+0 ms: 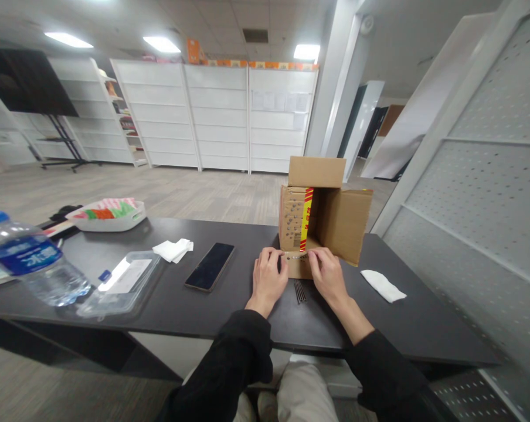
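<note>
An open cardboard box point(330, 225) stands on the desk with its opening facing me and its flaps spread. Its left flap carries many small holes and a red-yellow strip. The front flap point(299, 269) has a row of small dark marks along its upper part. My left hand point(268, 276) is closed at this flap's left edge, fingers curled over it. At the flap's right end my right hand point(329, 274) is pinched; whatever lies between its fingertips is too small to make out. Several thin nails or screws point(299, 291) lie on the desk between my wrists.
Left of my hands lie a phone point(211, 267), white tissues point(173, 250) and a clear plastic case point(124, 284). Farther left are a water bottle point(31, 258) and a white basket point(109, 221) of colourful packets. A folded tissue point(383, 286) lies right, near a perforated panel point(489, 170).
</note>
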`<control>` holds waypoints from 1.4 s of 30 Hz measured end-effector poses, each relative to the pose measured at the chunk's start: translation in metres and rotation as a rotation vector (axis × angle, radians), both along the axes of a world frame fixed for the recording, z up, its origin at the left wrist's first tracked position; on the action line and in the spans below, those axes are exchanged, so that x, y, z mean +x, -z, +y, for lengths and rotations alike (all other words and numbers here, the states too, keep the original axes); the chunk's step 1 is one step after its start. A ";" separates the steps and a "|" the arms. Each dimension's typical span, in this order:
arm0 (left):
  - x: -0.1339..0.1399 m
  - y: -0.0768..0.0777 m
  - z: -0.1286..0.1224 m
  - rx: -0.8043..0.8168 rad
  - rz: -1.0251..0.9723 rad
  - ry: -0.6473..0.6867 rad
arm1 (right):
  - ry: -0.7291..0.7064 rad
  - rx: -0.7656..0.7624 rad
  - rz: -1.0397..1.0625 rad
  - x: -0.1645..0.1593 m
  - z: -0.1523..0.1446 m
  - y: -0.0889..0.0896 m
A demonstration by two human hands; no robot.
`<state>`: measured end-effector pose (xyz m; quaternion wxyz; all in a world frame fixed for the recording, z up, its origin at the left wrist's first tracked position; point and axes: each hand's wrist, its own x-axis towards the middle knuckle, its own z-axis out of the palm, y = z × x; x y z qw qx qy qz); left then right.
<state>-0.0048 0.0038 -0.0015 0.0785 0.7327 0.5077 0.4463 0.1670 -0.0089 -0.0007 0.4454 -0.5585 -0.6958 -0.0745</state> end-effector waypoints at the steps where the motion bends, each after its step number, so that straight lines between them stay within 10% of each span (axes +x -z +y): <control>1: 0.000 0.000 0.000 -0.001 0.000 0.001 | -0.008 0.002 -0.005 0.000 0.000 0.000; 18: 0.000 -0.001 0.000 -0.015 -0.005 0.002 | 0.140 -0.078 -0.134 -0.005 0.003 0.007; 42: 0.000 -0.001 -0.002 -0.021 -0.007 -0.004 | -0.044 -0.191 -0.168 0.000 -0.023 -0.002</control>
